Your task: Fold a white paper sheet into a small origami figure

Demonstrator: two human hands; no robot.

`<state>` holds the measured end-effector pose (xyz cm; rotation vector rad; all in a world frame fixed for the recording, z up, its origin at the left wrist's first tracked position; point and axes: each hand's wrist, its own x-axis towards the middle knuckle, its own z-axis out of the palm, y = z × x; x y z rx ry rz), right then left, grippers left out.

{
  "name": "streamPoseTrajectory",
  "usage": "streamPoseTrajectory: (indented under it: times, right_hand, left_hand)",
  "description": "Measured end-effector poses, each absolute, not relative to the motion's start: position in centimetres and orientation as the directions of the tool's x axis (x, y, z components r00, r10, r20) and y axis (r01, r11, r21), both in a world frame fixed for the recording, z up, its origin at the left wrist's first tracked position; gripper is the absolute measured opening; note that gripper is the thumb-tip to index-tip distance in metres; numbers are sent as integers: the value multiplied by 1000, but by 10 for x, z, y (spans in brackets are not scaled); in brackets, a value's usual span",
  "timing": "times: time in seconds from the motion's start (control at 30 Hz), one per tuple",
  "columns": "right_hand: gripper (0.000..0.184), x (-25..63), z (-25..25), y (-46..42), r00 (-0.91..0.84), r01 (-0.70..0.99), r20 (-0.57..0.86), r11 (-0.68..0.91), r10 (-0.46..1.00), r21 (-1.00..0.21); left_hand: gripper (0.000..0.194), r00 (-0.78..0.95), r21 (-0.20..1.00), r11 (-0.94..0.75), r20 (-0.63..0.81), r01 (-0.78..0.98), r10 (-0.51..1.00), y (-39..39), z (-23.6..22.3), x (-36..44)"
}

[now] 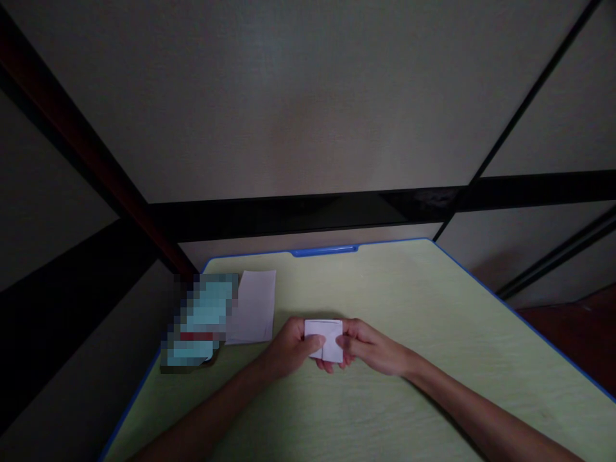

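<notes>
A small folded white paper (325,336) is held just above the light green table (409,301), near its middle. My left hand (291,347) pinches the paper's left side, thumb on top. My right hand (370,346) pinches its right side, fingers curled under it. Both hands are closed on the same piece.
A flat white sheet (253,307) lies on the table to the left of my hands. A blurred light blue item (199,321) sits at the table's left edge beside it. The table has a blue rim (325,250) and stands against a pale wall with dark beams.
</notes>
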<state>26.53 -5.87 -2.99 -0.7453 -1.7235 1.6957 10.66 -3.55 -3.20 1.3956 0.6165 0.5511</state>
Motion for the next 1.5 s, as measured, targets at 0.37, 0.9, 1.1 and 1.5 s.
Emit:
streamPoseTrajectory:
  times: [0.37,0.9,1.1,1.5]
  right_hand:
    - [28,252,-32,-60,-448,11,13,20,894,-1000]
    - [38,250,-39,-63,-380,24,86,103,921,-994]
    - [39,253,-37,-62,-401,-3,62,66,914,-998]
    - [39,249,-38,-61,-344,-31,90,85,935,-996]
  left_hand:
    - [15,475,992,122,-98,-19,874,-36,-35,109]
    - [18,398,989,132,-94,-70,913,-42,-29,119]
    - [19,350,984,137,-90,-112,932,-38,-35,116]
    - [28,445,986,158,-118,-54,888,-41,-39,115]
